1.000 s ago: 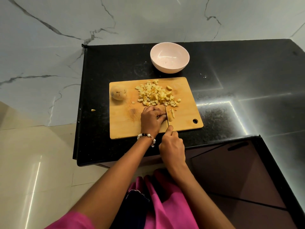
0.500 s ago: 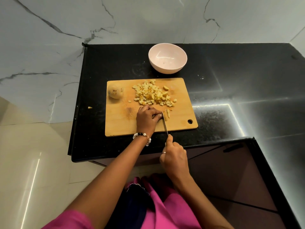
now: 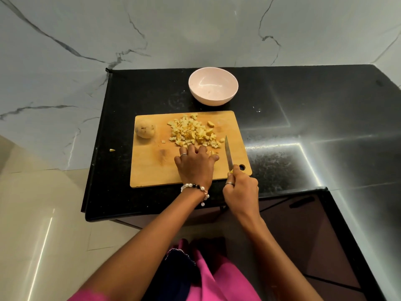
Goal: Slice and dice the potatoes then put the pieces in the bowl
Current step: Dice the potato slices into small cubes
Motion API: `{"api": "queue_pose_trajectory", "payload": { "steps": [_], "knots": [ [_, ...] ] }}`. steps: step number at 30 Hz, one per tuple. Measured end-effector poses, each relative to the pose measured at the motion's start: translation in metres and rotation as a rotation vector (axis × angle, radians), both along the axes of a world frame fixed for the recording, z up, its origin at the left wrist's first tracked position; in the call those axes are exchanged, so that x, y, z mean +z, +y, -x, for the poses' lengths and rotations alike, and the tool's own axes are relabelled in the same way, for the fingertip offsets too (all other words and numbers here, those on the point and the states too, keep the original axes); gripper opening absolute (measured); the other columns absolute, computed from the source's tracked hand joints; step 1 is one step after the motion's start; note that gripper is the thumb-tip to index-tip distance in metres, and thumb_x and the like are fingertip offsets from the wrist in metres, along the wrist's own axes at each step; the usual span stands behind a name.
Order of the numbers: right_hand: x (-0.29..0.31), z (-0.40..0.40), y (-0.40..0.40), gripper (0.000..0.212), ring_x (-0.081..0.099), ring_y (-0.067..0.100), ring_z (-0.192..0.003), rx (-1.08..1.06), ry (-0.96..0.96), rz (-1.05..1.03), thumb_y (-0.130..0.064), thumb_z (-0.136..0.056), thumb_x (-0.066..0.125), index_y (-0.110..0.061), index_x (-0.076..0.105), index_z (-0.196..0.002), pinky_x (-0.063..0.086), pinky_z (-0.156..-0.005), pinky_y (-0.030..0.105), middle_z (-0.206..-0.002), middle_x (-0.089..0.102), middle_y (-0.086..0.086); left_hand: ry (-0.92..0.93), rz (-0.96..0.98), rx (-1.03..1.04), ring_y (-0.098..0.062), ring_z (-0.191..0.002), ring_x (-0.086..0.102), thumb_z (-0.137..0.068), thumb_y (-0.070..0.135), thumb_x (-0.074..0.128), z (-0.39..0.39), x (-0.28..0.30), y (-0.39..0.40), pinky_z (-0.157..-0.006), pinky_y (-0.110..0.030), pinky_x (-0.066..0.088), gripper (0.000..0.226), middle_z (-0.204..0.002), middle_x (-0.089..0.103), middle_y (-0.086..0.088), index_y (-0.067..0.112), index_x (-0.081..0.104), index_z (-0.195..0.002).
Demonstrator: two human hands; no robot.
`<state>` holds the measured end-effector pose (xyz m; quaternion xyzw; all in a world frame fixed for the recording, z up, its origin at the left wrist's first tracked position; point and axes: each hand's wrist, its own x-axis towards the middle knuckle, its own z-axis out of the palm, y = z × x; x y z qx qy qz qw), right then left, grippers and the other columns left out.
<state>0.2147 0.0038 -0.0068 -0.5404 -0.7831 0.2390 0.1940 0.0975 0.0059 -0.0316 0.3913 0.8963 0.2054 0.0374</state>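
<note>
A wooden cutting board (image 3: 152, 170) lies on the black counter. A heap of diced potato pieces (image 3: 193, 132) covers its far middle, and a whole potato (image 3: 145, 130) sits at its far left corner. My left hand (image 3: 195, 164) rests on the board with its fingers spread against the near edge of the heap. My right hand (image 3: 240, 187) grips the knife (image 3: 228, 154) by its handle, and the blade points away over the board's right side, apart from the pieces. A pale pink bowl (image 3: 213, 85) stands beyond the board and looks empty.
One stray potato piece (image 3: 112, 150) lies on the counter left of the board. The black counter (image 3: 303, 118) stretches right and turns toward me along the right side. A marble wall rises behind it, and a tiled floor lies to the left.
My left hand has uncurled from the potato strips and now spreads flat against the heap. The knife has left the cut and moved right, with its blade lifted clear of the pieces.
</note>
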Motion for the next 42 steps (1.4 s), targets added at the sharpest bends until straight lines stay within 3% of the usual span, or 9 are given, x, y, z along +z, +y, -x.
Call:
{"api": "queue_pose_trajectory", "payload": {
  "steps": [4, 10, 13, 17, 22, 28, 35, 42],
  "knots": [
    [-0.001, -0.005, 0.007, 0.026, 0.060, 0.036, -0.068, -0.037, 0.009, 0.033, -0.015, -0.095, 0.045, -0.004, 0.058, -0.116, 0.041, -0.056, 0.037, -0.077, 0.064, 0.017, -0.003, 0.121, 0.000, -0.027, -0.114, 0.049, -0.085, 0.053, 0.058, -0.006, 0.001, 0.012, -0.092, -0.039, 0.038, 0.054, -0.123, 0.054, -0.010, 0.011, 0.051, -0.120],
    [0.001, -0.009, 0.007, 0.029, 0.061, 0.033, -0.068, 0.050, 0.002, 0.099, -0.015, -0.096, 0.046, -0.005, 0.057, -0.120, 0.049, -0.060, 0.041, -0.077, 0.064, 0.014, -0.132, 0.084, -0.091, -0.029, -0.108, 0.056, -0.090, 0.030, 0.061, 0.001, 0.004, 0.017, -0.087, -0.036, 0.047, 0.031, -0.128, 0.051, -0.016, 0.011, 0.062, -0.115],
    [-0.001, -0.008, 0.009, 0.026, 0.058, 0.030, -0.061, 0.098, -0.023, 0.088, -0.017, -0.096, 0.044, -0.007, 0.058, -0.117, 0.048, -0.056, 0.040, -0.068, 0.060, 0.007, -0.157, 0.035, -0.202, -0.026, -0.104, 0.056, -0.088, 0.024, 0.065, 0.013, 0.003, 0.014, -0.083, -0.032, 0.047, 0.027, -0.116, 0.057, -0.010, 0.014, 0.066, -0.113],
    [-0.006, -0.010, 0.009, 0.035, 0.059, 0.029, -0.061, 0.125, -0.034, 0.100, -0.018, -0.097, 0.045, -0.008, 0.053, -0.129, 0.050, -0.059, 0.043, -0.069, 0.063, 0.009, -0.140, -0.008, -0.374, -0.024, -0.098, 0.058, -0.083, 0.012, 0.069, 0.030, 0.005, 0.014, -0.080, -0.031, 0.047, 0.037, -0.104, 0.064, -0.008, 0.016, 0.065, -0.119],
    [-0.009, -0.013, 0.007, 0.036, 0.060, 0.028, -0.066, 0.136, -0.034, 0.111, -0.020, -0.097, 0.045, -0.008, 0.053, -0.130, 0.050, -0.062, 0.044, -0.074, 0.065, 0.009, -0.133, -0.060, -0.416, -0.025, -0.095, 0.059, -0.080, 0.004, 0.070, 0.039, 0.002, 0.013, -0.083, -0.036, 0.049, 0.046, -0.101, 0.066, -0.009, 0.013, 0.062, -0.124],
    [-0.013, -0.014, 0.005, 0.038, 0.059, 0.030, -0.071, 0.165, -0.083, 0.089, -0.020, -0.098, 0.042, -0.006, 0.051, -0.131, 0.048, -0.063, 0.044, -0.077, 0.065, 0.010, -0.140, -0.036, -0.326, -0.022, -0.099, 0.053, -0.079, 0.022, 0.074, 0.034, -0.003, 0.006, -0.076, -0.020, 0.033, 0.049, -0.104, 0.060, -0.008, 0.011, 0.060, -0.124],
    [-0.021, -0.009, -0.003, 0.043, 0.058, 0.034, -0.083, 0.260, -0.158, 0.020, -0.019, -0.099, 0.038, -0.005, 0.042, -0.139, 0.031, -0.060, 0.035, -0.093, 0.064, 0.015, -0.188, -0.026, -0.289, -0.021, -0.095, 0.055, -0.082, 0.023, 0.071, 0.034, 0.002, 0.010, -0.072, -0.021, 0.037, 0.038, -0.104, 0.059, -0.008, 0.013, 0.066, -0.118],
    [-0.016, -0.005, -0.002, 0.040, 0.057, 0.033, -0.076, 0.252, -0.130, -0.007, -0.015, -0.097, 0.038, -0.002, 0.045, -0.134, 0.030, -0.058, 0.034, -0.087, 0.064, 0.014, -0.190, -0.049, -0.323, -0.023, -0.094, 0.058, -0.083, 0.021, 0.069, 0.038, 0.002, 0.011, -0.079, -0.030, 0.045, 0.032, -0.102, 0.063, -0.010, 0.010, 0.068, -0.113]
  ]
}}
